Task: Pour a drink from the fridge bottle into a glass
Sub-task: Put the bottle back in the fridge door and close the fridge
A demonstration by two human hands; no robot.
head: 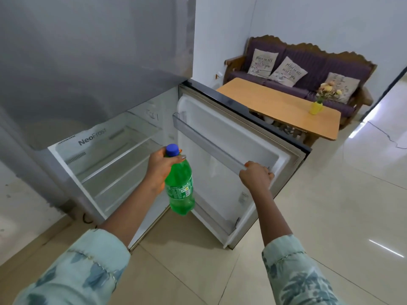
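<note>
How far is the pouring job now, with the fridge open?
Done: the green bottle is out of the fridge, held near its neck by the left grip. In hand: the right grip holds the open door's shelf rail. Left: the blue cap is on, no glass is in view, nothing poured.

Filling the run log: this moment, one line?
left grip: holds green bottle | right grip: holds door shelf | fridge door: open

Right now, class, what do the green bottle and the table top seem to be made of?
Green bottle: probably translucent plastic, glossy; light shows through it. Table top: light wood or laminate, matte; even tan surface, grain too faint to tell.
</note>
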